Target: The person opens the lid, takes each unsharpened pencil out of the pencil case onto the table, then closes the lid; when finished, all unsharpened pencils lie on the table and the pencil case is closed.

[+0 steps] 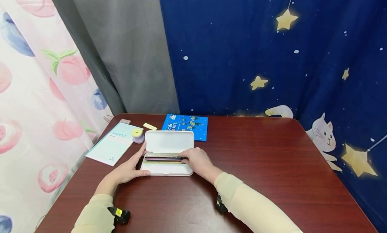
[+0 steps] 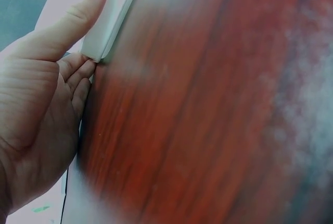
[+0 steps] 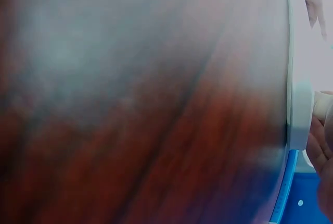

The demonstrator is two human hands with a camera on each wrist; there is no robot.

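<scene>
In the head view, the white pencil case lies open left of centre in the lower half. The left hand rests straight thumb and fingers, spread, against its left end; the right hand pinches pencils at its right end. A "Gambit" notebook lies farther left.

The worktop is of dark red-brown wood, with visible grain and rounded far corners. Behind it hangs a navy curtain, which is printed with yellow stars, white dots and a pale cat. Next to this there is a plain grey curtain. On the left side hangs a white-pink curtain with painted fruits. Soft light makes a pale shine on the wood.
</scene>
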